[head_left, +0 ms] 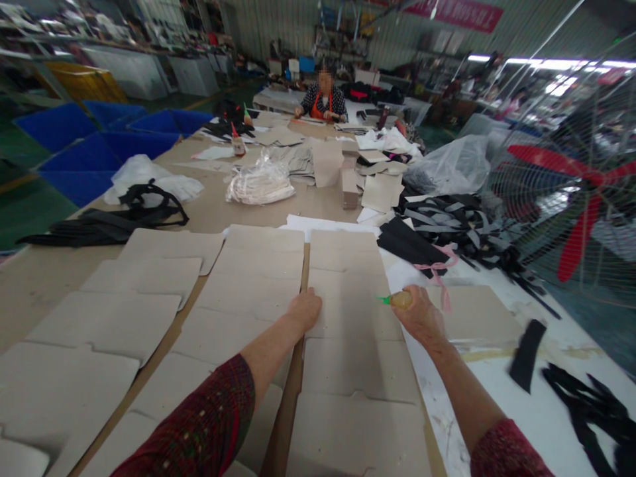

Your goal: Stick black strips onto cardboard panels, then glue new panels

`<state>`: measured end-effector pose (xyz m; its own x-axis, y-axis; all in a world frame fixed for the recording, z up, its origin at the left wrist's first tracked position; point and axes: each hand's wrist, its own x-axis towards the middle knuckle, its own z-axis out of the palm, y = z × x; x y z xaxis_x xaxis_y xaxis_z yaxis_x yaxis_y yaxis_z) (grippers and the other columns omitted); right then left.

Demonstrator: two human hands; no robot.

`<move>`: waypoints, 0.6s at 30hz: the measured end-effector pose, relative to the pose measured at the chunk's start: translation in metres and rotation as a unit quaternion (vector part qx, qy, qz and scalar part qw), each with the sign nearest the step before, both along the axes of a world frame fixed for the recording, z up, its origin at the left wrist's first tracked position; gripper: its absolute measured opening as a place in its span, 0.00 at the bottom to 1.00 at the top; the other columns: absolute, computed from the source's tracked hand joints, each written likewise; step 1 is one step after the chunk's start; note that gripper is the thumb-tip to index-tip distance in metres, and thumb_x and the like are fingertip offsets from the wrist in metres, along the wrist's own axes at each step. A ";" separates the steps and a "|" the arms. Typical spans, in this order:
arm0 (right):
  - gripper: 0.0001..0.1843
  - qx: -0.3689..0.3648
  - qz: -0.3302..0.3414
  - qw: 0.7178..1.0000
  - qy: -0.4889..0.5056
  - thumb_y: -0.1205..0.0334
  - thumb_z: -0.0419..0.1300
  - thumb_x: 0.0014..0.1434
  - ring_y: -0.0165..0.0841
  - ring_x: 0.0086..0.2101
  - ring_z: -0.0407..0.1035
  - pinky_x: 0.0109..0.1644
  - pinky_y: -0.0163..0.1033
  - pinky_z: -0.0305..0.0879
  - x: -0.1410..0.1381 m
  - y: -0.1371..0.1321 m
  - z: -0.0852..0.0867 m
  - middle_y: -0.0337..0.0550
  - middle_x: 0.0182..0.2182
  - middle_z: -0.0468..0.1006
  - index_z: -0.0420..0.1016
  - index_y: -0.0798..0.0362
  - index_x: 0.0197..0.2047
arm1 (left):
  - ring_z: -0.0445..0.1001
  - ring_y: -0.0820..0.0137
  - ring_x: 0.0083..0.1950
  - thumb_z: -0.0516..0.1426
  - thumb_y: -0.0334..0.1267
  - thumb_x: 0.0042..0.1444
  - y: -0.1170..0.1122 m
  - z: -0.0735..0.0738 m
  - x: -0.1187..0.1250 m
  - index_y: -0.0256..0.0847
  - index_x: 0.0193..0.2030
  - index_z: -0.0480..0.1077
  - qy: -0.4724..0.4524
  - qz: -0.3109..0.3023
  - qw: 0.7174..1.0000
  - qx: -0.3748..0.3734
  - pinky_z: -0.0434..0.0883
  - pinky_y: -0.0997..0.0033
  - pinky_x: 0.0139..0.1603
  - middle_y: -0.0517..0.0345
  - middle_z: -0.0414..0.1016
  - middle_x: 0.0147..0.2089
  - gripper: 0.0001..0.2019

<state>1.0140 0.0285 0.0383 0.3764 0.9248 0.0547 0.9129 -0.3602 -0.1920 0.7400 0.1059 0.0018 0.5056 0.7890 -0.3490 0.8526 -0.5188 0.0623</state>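
My right hand [422, 321] is wrapped round a small glue bottle [401, 300] with a green nozzle pointing left, over the right edge of a column of overlapping beige cardboard sheets [348, 308]. At that column's left edge rests my left hand [305, 310], its fingers curled closed; whatever they pinch, if anything, is hidden beneath them. Two more columns of overlapping sheets lie to the left, a middle stack [238, 291] and a far-left stack [144, 275]. Narrow strips of the brown tabletop show between the columns.
Black fabric strips [447, 218] heap on the right, near a caged fan [591, 177] with red blades. Ahead lie a plastic bag of pale pieces [261, 182] and another bottle [238, 142]. Blue bins [109, 152] stand left. A person [322, 99] sits at the far end.
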 end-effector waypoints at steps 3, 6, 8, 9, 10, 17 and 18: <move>0.18 -0.014 0.005 1.000 0.016 0.52 0.60 0.57 0.36 0.35 0.71 0.33 0.38 0.55 0.005 0.001 0.004 0.43 0.44 0.73 0.66 0.48 0.49 | 0.73 0.62 0.51 0.58 0.43 0.62 0.000 0.001 -0.001 0.36 0.53 0.69 -0.003 0.001 1.000 -0.004 0.74 0.54 0.51 0.48 0.71 0.54 0.16; 0.20 -0.003 0.009 0.998 0.055 0.51 0.62 0.54 0.36 0.36 0.70 0.34 0.37 0.57 0.008 0.002 -0.004 0.41 0.41 0.73 0.66 0.47 0.47 | 0.73 0.62 0.52 0.58 0.43 0.62 0.000 0.001 -0.002 0.36 0.53 0.69 -0.004 0.002 1.000 -0.003 0.73 0.54 0.51 0.48 0.71 0.54 0.16; 0.20 0.018 0.012 0.997 0.075 0.51 0.62 0.53 0.36 0.36 0.70 0.36 0.37 0.59 0.006 0.003 -0.012 0.41 0.40 0.73 0.66 0.47 0.47 | 0.72 0.61 0.53 0.58 0.43 0.62 -0.001 0.001 -0.002 0.36 0.53 0.69 -0.004 0.002 1.000 0.001 0.73 0.53 0.52 0.48 0.71 0.55 0.16; 0.20 0.032 0.011 0.996 0.080 0.51 0.62 0.53 0.36 0.37 0.70 0.37 0.38 0.59 0.004 0.004 -0.017 0.41 0.40 0.73 0.66 0.48 0.47 | 0.72 0.61 0.53 0.58 0.43 0.62 -0.001 0.002 -0.002 0.37 0.53 0.69 -0.003 0.003 1.000 0.003 0.73 0.53 0.52 0.48 0.71 0.55 0.16; 0.20 0.047 0.008 0.995 0.083 0.50 0.62 0.53 0.36 0.37 0.70 0.38 0.38 0.60 0.002 0.005 -0.021 0.42 0.41 0.73 0.66 0.48 0.47 | 0.72 0.61 0.53 0.58 0.42 0.62 0.000 0.002 -0.002 0.37 0.53 0.68 -0.002 0.005 1.000 0.005 0.73 0.53 0.52 0.48 0.71 0.55 0.16; 0.28 0.139 -0.066 0.983 0.095 0.47 0.61 0.53 0.40 0.42 0.69 0.39 0.39 0.62 -0.007 0.040 -0.029 0.50 0.47 0.72 0.63 0.52 0.53 | 0.73 0.62 0.51 0.58 0.42 0.62 0.008 0.007 0.000 0.37 0.56 0.66 0.013 0.023 1.000 0.005 0.75 0.56 0.49 0.47 0.69 0.56 0.18; 0.27 0.135 -0.064 0.985 0.091 0.47 0.61 0.53 0.40 0.42 0.69 0.39 0.39 0.62 -0.006 0.047 -0.028 0.50 0.47 0.72 0.63 0.51 0.53 | 0.73 0.62 0.50 0.58 0.42 0.61 0.010 0.007 0.001 0.37 0.56 0.66 0.018 0.026 0.999 -0.001 0.75 0.57 0.48 0.47 0.69 0.56 0.18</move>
<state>1.0077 0.0755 0.0105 0.5145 0.8308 0.2122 0.8050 -0.3828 -0.4532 0.7406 0.1161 0.0090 0.4504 0.8135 -0.3679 0.8803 -0.4734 0.0310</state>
